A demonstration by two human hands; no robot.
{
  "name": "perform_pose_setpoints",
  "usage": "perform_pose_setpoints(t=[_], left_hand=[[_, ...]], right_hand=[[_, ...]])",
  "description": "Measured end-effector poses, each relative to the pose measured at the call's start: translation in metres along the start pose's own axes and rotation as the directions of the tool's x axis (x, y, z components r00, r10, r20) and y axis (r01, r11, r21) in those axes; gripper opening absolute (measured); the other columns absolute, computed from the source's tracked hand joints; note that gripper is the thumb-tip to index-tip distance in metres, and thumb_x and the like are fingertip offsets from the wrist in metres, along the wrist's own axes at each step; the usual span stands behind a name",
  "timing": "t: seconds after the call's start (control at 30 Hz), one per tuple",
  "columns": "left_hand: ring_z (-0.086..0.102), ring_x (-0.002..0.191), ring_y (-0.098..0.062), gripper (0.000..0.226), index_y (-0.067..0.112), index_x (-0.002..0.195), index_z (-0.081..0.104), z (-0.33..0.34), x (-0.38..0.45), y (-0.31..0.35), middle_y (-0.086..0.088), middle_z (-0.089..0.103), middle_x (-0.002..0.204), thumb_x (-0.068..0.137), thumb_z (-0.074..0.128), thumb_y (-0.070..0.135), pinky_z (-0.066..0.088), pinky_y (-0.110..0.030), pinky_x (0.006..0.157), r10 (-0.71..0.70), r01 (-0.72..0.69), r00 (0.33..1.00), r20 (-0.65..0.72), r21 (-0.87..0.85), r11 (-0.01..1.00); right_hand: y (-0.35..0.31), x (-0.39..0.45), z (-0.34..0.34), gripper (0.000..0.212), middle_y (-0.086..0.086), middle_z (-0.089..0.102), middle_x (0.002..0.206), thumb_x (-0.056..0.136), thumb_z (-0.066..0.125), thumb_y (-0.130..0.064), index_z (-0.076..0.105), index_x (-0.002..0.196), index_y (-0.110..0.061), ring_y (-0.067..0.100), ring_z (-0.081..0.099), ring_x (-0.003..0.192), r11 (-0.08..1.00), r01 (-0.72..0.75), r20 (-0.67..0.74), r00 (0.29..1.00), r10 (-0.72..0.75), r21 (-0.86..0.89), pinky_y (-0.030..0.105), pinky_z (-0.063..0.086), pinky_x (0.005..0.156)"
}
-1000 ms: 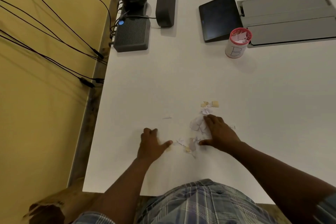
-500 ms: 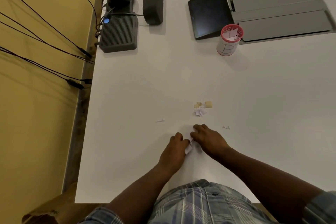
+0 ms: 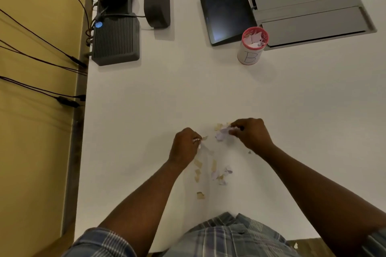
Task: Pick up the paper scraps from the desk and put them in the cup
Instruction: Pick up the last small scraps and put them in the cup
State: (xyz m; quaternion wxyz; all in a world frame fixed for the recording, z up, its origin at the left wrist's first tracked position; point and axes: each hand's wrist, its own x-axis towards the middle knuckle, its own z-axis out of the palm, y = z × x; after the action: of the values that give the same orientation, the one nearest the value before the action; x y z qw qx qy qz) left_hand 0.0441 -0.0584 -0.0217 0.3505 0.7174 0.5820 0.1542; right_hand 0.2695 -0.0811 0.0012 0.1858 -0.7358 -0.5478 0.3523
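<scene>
Paper scraps (image 3: pixel 211 170) half gathered, both hands busy pinching near the middle of the desk

At the far left a dark ribbed box (image 3: pixel 115 40) with a blue light sits by the desk (image 3: pixel 313 110) edge, its cables trailing off the side, well out of the way. Moving right, the left hand (image 3: pixel 184 146) is closed on a small white scrap at its fingertips, low over the desk, probably so it can collect more before a trip. Between and nearer than the hands lie loose tan and pale scraps. The right hand (image 3: pixel 249 133) pinches a pale crumpled piece at the far cluster. Far right, well apart, the cup (image 3: pixel 252 46) stands upright beside a dark tablet (image 3: pixel 226 11), already holding scraps; the reach there looks long, which would explain gathering handfuls first.
</scene>
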Motion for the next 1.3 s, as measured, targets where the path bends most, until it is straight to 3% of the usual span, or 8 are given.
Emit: perform_pose_setpoints(t=[0.13,0.27,0.47,0.67,0.77,0.93,1.1,1.3], left_hand=[[0.065,0.080,-0.023,0.007,0.003,0.081,0.072,-0.006,0.038,0.005,-0.014,0.068,0.085,0.078,0.068,-0.001,0.048,-0.024,0.070,0.002,-0.001,1.000,-0.017,0.011,1.000],[0.064,0.081,-0.023,0.008,0.004,0.077,0.072,-0.006,0.068,0.012,-0.014,0.068,0.086,0.078,0.066,-0.001,0.044,-0.021,0.068,-0.020,0.018,0.998,0.066,0.029,0.999],[0.062,0.080,-0.022,0.007,0.006,0.076,0.072,-0.001,0.095,0.014,-0.012,0.067,0.085,0.077,0.066,0.003,0.038,-0.018,0.066,-0.057,0.053,0.992,0.112,0.040,0.998],[0.063,0.084,-0.022,0.008,0.005,0.084,0.073,-0.001,0.100,0.013,-0.012,0.069,0.089,0.078,0.068,0.005,0.039,-0.017,0.070,-0.058,0.054,0.991,0.123,0.032,0.998],[0.063,0.084,-0.022,0.008,0.006,0.082,0.073,-0.003,0.100,0.011,-0.011,0.069,0.090,0.079,0.066,0.004,0.039,-0.017,0.069,-0.083,0.082,0.990,0.118,0.014,0.997],[0.064,0.083,-0.021,0.009,0.005,0.085,0.072,-0.004,0.099,0.013,-0.011,0.070,0.089,0.079,0.066,0.002,0.041,-0.018,0.070,-0.090,0.091,0.991,0.100,0.000,0.996],[0.064,0.081,-0.022,0.009,0.005,0.085,0.072,-0.004,0.099,0.017,-0.011,0.069,0.089,0.078,0.069,0.003,0.042,-0.020,0.069,-0.077,0.078,0.993,0.086,-0.013,0.997],[0.063,0.078,-0.022,0.005,0.005,0.081,0.073,-0.007,0.098,0.020,-0.011,0.069,0.087,0.078,0.070,0.004,0.042,-0.019,0.067,-0.070,0.068,0.993,0.090,0.019,0.997]], right_hand=[[-0.011,0.031,-0.037,0.002,-0.019,0.067,0.064,0.075,0.078,-0.023,0.077,0.076,-0.025,-0.013,0.057,0.054,0.988,-0.015,-0.080,0.996,0.028,0.154,0.001,0.038,0.050],[-0.022,0.064,-0.076,0.017,-0.033,0.061,0.062,0.075,0.079,-0.026,0.070,0.070,-0.040,-0.017,0.059,0.060,0.976,0.002,-0.149,0.988,0.031,0.217,0.000,0.040,0.056],[-0.025,0.137,-0.122,0.022,-0.007,0.072,0.087,0.073,0.081,-0.030,0.075,0.094,-0.027,0.004,0.068,0.078,0.952,-0.043,-0.297,0.945,0.137,0.303,0.019,0.055,0.077],[-0.035,0.206,-0.153,0.028,0.007,0.074,0.098,0.082,0.073,-0.029,0.073,0.104,-0.012,0.018,0.070,0.084,0.999,0.021,-0.378,0.925,-0.034,-0.038,0.032,0.057,0.081],[-0.035,0.231,-0.151,0.028,0.015,0.072,0.098,0.079,0.073,-0.021,0.073,0.103,-0.006,0.028,0.069,0.086,0.962,-0.009,-0.255,0.965,-0.063,-0.272,0.035,0.057,0.079],[-0.037,0.256,-0.133,0.036,0.019,0.067,0.103,0.078,0.077,-0.017,0.069,0.111,-0.005,0.036,0.064,0.095,0.797,-0.010,-0.088,0.995,-0.054,-0.603,0.041,0.053,0.084],[-0.041,0.267,-0.124,0.038,0.019,0.055,0.092,0.079,0.075,-0.016,0.061,0.111,0.001,0.039,0.061,0.089,0.739,-0.131,-0.116,0.991,0.073,-0.661,0.041,0.051,0.077],[-0.047,0.269,-0.121,0.040,0.024,0.059,0.114,0.087,0.066,-0.008,0.054,0.122,0.006,0.039,0.059,0.104,0.718,-0.164,-0.049,0.983,0.178,-0.676,0.042,0.049,0.091]])
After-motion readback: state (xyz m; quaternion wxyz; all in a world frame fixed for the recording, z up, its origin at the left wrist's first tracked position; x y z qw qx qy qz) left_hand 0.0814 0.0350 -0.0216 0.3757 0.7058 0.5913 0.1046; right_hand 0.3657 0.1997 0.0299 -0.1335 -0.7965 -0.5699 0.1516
